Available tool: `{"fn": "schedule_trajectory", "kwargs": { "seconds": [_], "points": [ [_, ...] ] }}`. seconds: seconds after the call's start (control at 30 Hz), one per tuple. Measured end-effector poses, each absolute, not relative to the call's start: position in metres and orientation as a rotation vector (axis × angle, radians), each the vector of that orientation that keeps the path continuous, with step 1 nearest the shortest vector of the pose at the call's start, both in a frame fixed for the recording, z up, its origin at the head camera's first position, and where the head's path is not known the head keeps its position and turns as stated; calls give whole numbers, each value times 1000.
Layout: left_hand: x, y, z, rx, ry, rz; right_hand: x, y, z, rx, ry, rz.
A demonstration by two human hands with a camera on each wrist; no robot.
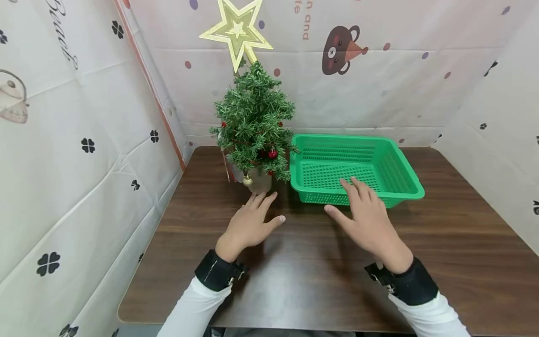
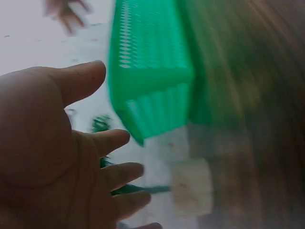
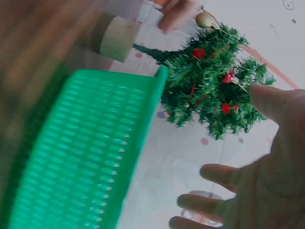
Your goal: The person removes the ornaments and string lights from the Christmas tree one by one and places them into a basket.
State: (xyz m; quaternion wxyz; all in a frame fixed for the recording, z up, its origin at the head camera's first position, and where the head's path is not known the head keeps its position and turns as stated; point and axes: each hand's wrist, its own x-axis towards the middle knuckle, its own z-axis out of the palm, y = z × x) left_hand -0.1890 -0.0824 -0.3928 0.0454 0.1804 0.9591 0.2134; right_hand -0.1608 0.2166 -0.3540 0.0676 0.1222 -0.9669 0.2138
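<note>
The basket looks plastic, the tabletop glossy wood.

We are looking at a small screened-off table booth, and we cannot tell whether it belongs to a home, a studio or a lab. Pale sheeting closes in the brown wood-grain table at the back and on both sides, its creases and fold lines marking it as hung material rather than a bare wall. We read the print on it as homely: a bear-faced cup, a kettle, dark clovers, coloured dots and bits of lettering
</note>
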Motion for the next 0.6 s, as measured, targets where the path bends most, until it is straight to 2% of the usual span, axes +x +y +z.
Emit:
{"fn": "schedule_trajectory", "kwargs": {
  "seconds": [0.17, 0.47, 0.6],
  "points": [
    [-217, -93, -404, 556, 2927, 734, -184, 213, -322, 435, -2727, 759],
    [-259, -107, -418, 291, 2899, 1009, -236, 206, -267, 473, -2497, 1087],
    [-282, -107, -427, 265, 2872, 1155, -259, 203, -246, 479, -2491, 1177]
  ]
}}
